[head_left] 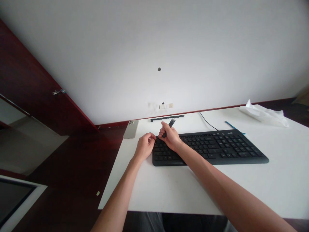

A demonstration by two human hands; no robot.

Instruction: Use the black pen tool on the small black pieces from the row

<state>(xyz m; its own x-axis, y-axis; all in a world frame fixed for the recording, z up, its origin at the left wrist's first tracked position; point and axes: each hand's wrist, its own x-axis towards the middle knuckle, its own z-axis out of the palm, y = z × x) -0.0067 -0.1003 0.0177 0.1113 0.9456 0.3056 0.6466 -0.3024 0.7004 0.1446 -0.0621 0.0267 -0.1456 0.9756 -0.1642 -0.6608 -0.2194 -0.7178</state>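
Note:
A black keyboard [210, 146] lies on the white table in front of me. My right hand [170, 136] is wrapped round a small black brush [172, 122], its paler, frayed-looking end sticking up out of the fist. The brush's lower end points down at the keyboard's upper left part and is mostly hidden by the fingers. At the keyboard's upper left corner, my left hand [145, 145] has its fingers pinched together; whatever is between them, if anything, is hidden. Behind both hands, a row of small black keycaps [167, 118] lies along the table's back edge.
A phone [131, 129] lies face down at the table's back left. Behind the keyboard are a black cable [209, 122] and a thin blue tool [231, 125], partly hidden. A crumpled white plastic bag [264, 116] lies at the back right. Wall sockets [166, 106] are beyond the table.

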